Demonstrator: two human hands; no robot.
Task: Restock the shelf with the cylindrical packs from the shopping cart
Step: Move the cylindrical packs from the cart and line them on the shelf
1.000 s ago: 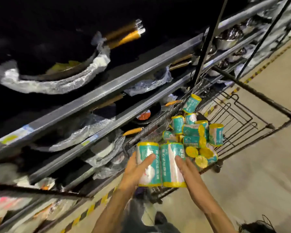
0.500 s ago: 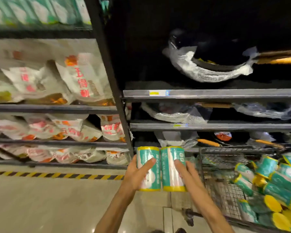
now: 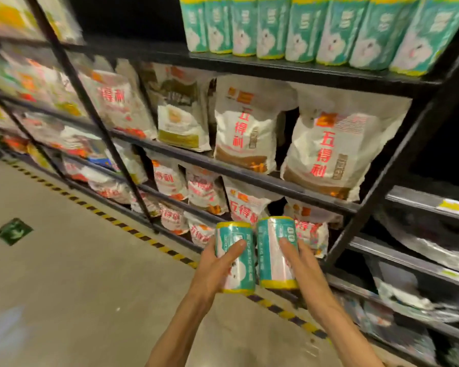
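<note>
Two teal cylindrical packs with yellow ends stand upright side by side in front of me. My left hand grips the left pack, thumb across its front. My right hand holds the right pack with fingers along its side. High on the top shelf stands a row of matching teal packs. The shopping cart is out of view.
White flour bags with red characters fill the middle and lower shelves. A black upright post divides this rack from a darker one at right with wrapped pans. Yellow-black tape lines the concrete floor, and a green floor sign lies left.
My view has swung left and up, away from the cart to the flour rack and the top row of teal packs. Both hands still hold the two packs together.
</note>
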